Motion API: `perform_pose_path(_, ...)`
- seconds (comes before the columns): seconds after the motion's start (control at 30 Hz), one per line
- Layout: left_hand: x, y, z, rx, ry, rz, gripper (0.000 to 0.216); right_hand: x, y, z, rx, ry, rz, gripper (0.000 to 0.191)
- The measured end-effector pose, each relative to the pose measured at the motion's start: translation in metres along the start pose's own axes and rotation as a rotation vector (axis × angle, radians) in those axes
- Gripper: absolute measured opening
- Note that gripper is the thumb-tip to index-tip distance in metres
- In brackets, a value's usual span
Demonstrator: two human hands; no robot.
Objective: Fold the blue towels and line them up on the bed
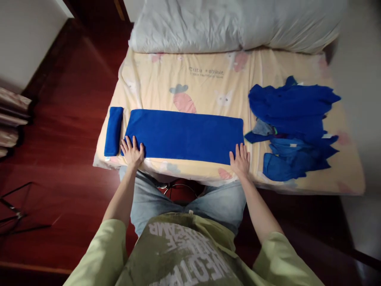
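Note:
A long blue towel (pixel 187 135) lies flat and smooth across the near part of the bed. On its near left corner rests my left hand (pixel 132 151), fingers spread. My right hand (pixel 240 159) lies with fingers stretched out on the near right corner. Left of the towel sits a compact blue folded cloth (pixel 113 131), close to the bed's left edge. To the right, a crumpled pile of blue cloths (pixel 294 111) spreads over the sheet, with a small grey cloth (pixel 262 128) showing at its left side.
The bed (pixel 149 83) has a yellow sheet with carrot prints. A pale grey quilt (pixel 238 26) is heaped along its far side. Dark red flooring (pixel 68 131) borders the bed on the left, where thin black stand legs (pixel 18 214) and a striped fabric (pixel 12 115) appear.

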State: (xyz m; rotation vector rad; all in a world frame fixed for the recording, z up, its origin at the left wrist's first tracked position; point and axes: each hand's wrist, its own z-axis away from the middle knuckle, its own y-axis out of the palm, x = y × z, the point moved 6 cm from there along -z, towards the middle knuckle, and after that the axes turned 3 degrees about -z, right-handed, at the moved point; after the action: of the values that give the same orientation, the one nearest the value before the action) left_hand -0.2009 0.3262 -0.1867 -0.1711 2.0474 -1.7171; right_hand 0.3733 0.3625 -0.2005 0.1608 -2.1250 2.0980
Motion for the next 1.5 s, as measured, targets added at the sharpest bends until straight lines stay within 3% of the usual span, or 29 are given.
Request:
perform_pose_path(0.27,0.008,-0.005,0.023,-0.036,-0.037,-0.038,0.070,0.000,-0.007,0.013,0.044,0.141,-0.013,0.076)
perform_pose_path(0.33,0.008,-0.003,0.028,-0.025,-0.025,-0.063,0.071,0.011,-0.013,0.009,0.000,0.136,-0.012,0.076)
perform_pose_path(0.47,-0.002,0.003,0.017,0.052,0.106,-0.085,0.071,0.053,-0.017,-0.023,-0.051,-0.026,-0.075,0.075)
perform_pose_path(0.57,-0.012,0.008,-0.010,0.083,0.145,-0.060,0.073,0.077,-0.003,-0.060,0.035,-0.009,-0.157,0.077)
perform_pose_path(0.67,-0.021,0.013,-0.050,0.094,0.145,-0.046,0.075,0.081,0.016,-0.097,0.074,0.069,-0.176,0.078)
perform_pose_path(0.97,-0.020,0.055,-0.183,0.163,0.162,0.013,0.084,0.018,0.033,-0.181,-0.034,0.171,-0.089,0.076)
perform_pose_path(1.13,-0.016,0.068,-0.218,0.177,0.182,0.029,0.084,0.002,0.044,-0.194,-0.051,0.169,-0.016,0.074)
perform_pose_path(1.23,-0.022,0.065,-0.216,0.187,0.157,0.013,0.082,0.001,0.044,-0.195,-0.064,0.155,-0.003,0.073)
perform_pose_path(1.33,-0.041,0.050,-0.194,0.133,0.157,0.030,0.081,0.011,0.036,-0.190,-0.047,0.150,-0.014,0.073)
perform_pose_path(1.43,-0.072,0.030,-0.144,0.117,0.277,0.047,0.079,0.038,0.017,-0.163,-0.023,0.053,-0.005,0.072)
perform_pose_path(1.5,-0.092,0.022,-0.098,0.178,0.391,0.064,0.078,0.057,0.006,-0.128,-0.028,-0.051,-0.005,0.072)
